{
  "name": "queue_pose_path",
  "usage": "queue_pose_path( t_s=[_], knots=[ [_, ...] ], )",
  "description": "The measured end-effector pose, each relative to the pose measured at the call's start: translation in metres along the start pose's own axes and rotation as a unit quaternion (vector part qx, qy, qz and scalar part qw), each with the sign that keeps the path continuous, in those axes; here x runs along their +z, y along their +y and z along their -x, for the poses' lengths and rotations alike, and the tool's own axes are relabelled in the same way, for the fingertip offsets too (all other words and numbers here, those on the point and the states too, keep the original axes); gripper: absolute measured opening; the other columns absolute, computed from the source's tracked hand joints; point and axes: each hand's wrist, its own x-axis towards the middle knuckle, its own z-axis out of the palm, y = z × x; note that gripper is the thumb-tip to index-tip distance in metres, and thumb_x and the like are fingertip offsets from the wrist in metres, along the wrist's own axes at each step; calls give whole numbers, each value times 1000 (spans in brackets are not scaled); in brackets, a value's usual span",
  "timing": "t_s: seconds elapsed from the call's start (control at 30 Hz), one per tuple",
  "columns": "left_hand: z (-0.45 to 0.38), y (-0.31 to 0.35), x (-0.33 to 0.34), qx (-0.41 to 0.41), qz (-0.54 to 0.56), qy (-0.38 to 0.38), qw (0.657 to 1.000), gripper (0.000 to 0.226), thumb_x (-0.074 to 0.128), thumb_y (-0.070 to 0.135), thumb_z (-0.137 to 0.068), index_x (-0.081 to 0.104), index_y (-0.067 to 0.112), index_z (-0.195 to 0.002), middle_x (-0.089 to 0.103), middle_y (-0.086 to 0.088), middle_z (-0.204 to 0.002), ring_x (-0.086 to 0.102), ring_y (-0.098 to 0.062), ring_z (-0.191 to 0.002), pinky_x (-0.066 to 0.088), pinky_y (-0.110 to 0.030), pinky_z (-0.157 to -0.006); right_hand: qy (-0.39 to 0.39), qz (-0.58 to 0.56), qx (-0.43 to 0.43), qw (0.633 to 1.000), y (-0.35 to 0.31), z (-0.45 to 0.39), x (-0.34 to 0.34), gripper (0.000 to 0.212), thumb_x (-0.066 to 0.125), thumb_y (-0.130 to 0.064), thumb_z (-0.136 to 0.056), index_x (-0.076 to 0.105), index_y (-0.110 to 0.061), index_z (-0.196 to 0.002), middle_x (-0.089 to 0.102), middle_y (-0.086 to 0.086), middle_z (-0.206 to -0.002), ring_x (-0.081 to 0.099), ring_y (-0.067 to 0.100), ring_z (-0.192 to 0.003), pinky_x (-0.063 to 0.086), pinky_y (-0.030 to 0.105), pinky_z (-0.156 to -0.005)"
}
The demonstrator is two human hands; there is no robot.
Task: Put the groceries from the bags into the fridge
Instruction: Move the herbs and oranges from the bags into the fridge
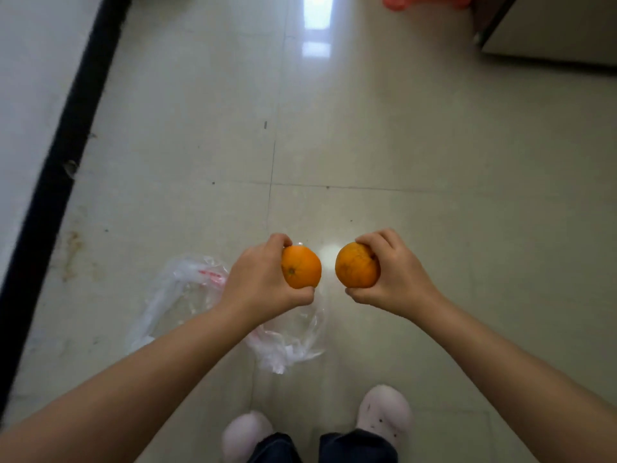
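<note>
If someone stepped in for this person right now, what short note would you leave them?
Left hand: closed around one orange.
Right hand: closed around a second orange.
Both are held above the floor, apart from each other.
A clear plastic bag lies on the floor below the left arm; it looks empty.
An orange bag sits at the top edge; its contents cannot be seen.
Done: two oranges taken out.
Left: put both in the fridge, which may be the pale unit at top right, then check the other bag.
</note>
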Motion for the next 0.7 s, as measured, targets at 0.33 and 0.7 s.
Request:
queue_pose_path(
  t_s=[0.33,0.7],
  knots=[
    [73,272,-272,185,-57,50,980,66,75,36,-66,48,18,-123,61,-6,-113,51,-21,-97,37,-25,-74,129,13,-4,992,-171,92,-339,71,87,-25,-53,55,-10,-114,40,-5,-100,44,11,-88,32,7,-64],
    [79,584,-400,385,-28,155,909,63,75,35,-66,51,19,-122,57,-5,-112,55,-23,-103,41,-29,-80,378,108,-12,919,-189,166,-669,72,84,-22,-54,53,-6,-117,50,12,-116,45,15,-96,36,14,-72]
  ],
)
